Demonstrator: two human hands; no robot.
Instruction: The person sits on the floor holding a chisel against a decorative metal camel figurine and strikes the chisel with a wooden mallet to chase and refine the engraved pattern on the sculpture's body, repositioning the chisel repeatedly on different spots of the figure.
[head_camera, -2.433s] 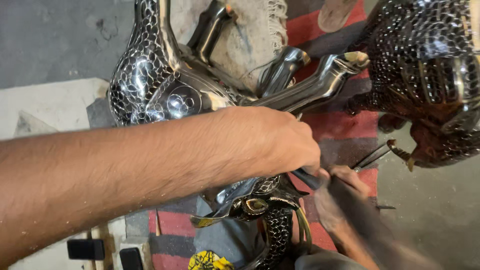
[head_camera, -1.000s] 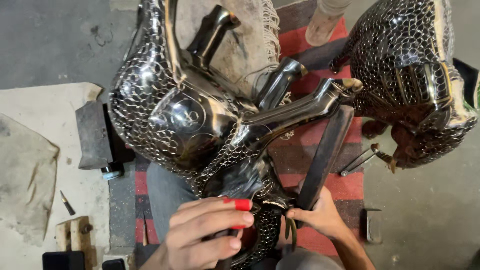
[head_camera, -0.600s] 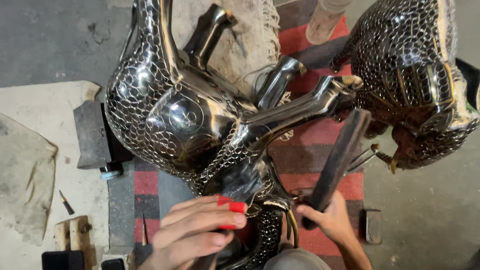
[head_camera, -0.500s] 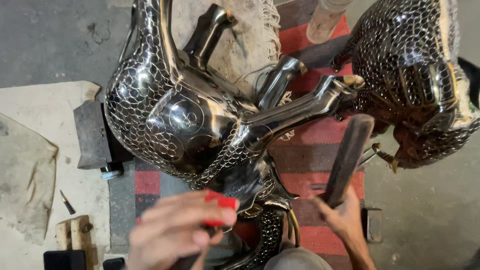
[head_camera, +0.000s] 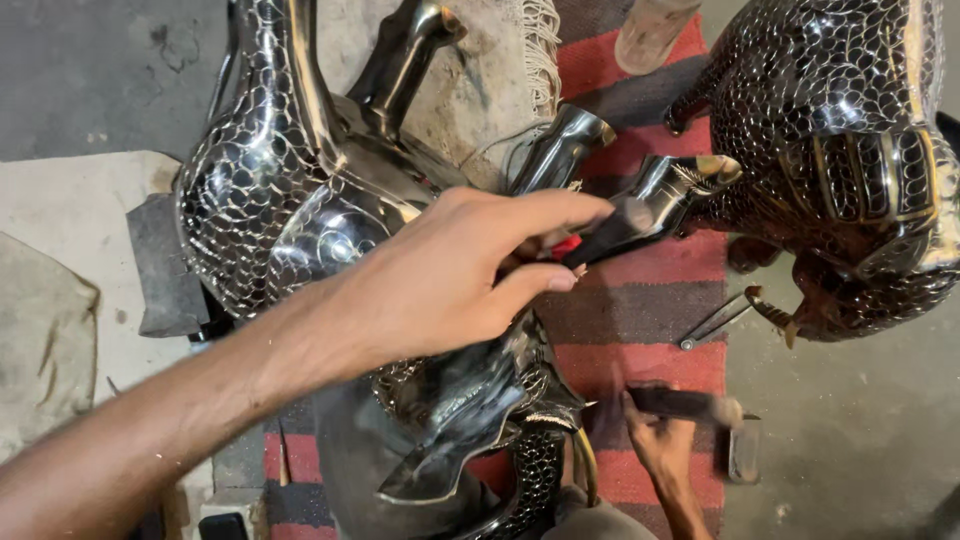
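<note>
Hands trade places: left hand (head_camera: 450, 280), up from the near edge, now pinches a dark tool against the scaled metal horse (head_camera: 290, 200); right hand (head_camera: 665, 440) drops, gripping a dark bar (head_camera: 685, 403).

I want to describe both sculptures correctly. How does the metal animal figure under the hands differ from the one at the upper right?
The near figure lies on its side, legs pointing across the striped rug; the far figure sits apart at the frame edge. The left hand works over the near figure with a red-tipped tool; nobody touches the far figure. Both share dark, shiny, scale-patterned metal.
</note>
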